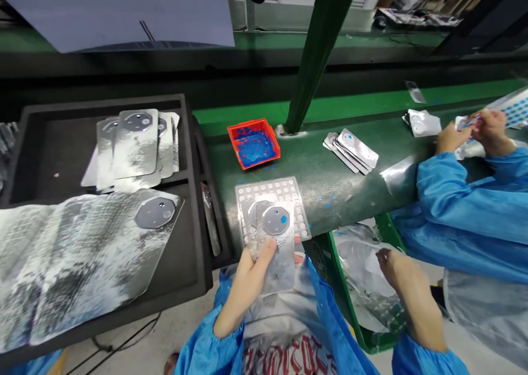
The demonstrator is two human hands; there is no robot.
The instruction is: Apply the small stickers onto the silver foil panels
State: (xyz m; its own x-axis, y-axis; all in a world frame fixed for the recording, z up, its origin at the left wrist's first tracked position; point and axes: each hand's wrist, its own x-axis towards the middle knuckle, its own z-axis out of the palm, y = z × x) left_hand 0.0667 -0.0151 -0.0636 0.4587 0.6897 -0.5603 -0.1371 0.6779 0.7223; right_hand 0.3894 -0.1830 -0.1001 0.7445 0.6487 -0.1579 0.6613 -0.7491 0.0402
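My left hand (250, 276) is closed around a small stack of silver, mirror-like phone back panels, thumb on top. The front phone back panel (280, 268) has a grey octagonal camera area with a blue dot in one hole. Behind it lies a clear sheet (303, 221) with rows of round white spots, on the bench edge. My right hand (406, 276) is out over a green bin (350, 303) to the right, fingertips pinched together. A pale, thin piece of film (373, 263) shows right beside those fingertips; whether they grip it I cannot tell.
A red tray (270, 160) holds many small blue pieces. More panels are fanned on the bench (358, 149) and in a black tray (198, 243) at left, beside a large wrinkled silver sheet (82, 270). A green post (317, 56) rises behind. A co-worker's hands (490, 133) work at right.
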